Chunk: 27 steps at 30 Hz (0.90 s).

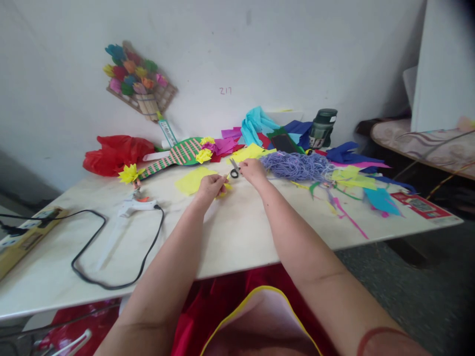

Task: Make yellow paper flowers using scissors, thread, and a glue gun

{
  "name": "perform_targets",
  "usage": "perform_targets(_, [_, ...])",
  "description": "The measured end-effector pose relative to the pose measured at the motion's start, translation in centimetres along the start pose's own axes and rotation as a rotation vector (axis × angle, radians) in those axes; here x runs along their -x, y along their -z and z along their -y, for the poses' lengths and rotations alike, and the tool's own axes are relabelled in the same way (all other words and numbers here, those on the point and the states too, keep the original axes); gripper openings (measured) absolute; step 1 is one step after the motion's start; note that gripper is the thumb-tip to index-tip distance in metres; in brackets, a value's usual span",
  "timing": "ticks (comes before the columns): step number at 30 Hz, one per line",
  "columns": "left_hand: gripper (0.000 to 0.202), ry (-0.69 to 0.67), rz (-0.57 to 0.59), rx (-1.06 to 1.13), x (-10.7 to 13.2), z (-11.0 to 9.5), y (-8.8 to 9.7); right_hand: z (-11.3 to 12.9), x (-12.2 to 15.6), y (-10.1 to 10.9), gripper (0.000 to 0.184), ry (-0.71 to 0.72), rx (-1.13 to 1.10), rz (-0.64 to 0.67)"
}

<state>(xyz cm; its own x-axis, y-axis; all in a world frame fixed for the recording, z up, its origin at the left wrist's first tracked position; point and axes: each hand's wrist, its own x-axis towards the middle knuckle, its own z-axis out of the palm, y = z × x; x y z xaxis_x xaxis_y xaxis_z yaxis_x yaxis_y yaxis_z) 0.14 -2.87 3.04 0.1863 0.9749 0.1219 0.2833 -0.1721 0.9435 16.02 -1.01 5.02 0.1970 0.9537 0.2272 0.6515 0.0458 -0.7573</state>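
My left hand (213, 186) is closed in a pinch on a small piece of yellow crepe paper, with bits of yellow showing around its fingertips. Just to the right, my right hand (253, 170) is closed at the handle of a small pair of scissors (234, 173); one black ring and the blades show, while the other ring is hidden by the fingers. Flat on the table beside my left hand lies a sheet of yellow crepe paper (191, 181). More yellow paper (250, 151) lies behind my right hand.
A green striped lute-shaped craft (181, 152) with yellow paper flowers lies at the back left. Closer sits a white glue gun (128, 209) with its black cord. A power strip (31, 240) is at the left edge. Purple shredded strands (297, 165) and a dark bottle (322, 128) stand right.
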Motion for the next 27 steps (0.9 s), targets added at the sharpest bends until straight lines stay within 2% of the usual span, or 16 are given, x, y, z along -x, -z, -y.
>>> perform_targets(3, [0.033, -0.012, 0.059, 0.106, 0.0, 0.2, 0.1, 0.2, 0.1, -0.7, 0.024, -0.052, -0.546, 0.273])
perform_targets(6, [0.033, 0.000, 0.102, 0.222, 0.2, 0.0, 0.1, 0.1, 0.3, -1.3, 0.020, -0.009, -0.802, 0.390])
perform_targets(10, [0.035, 0.000, 0.158, 0.295, 0.4, -0.3, 0.1, 0.0, 0.3, -1.7, 0.019, -0.019, -0.841, 0.330])
perform_targets(18, [0.032, 0.008, 0.141, 0.292, 0.3, -0.3, 0.0, 0.2, -0.1, -1.9, 0.023, -0.118, -0.841, 0.105])
perform_targets(22, [0.031, 0.013, 0.109, 0.278, 0.4, -0.3, -0.2, -0.1, -0.1, -1.9, 0.025, -0.142, -0.948, 0.109])
perform_targets(27, [0.033, -0.006, 0.157, 0.296, 0.6, -0.4, -0.1, 0.0, -0.1, -1.8, 0.021, -0.180, -0.999, 0.160])
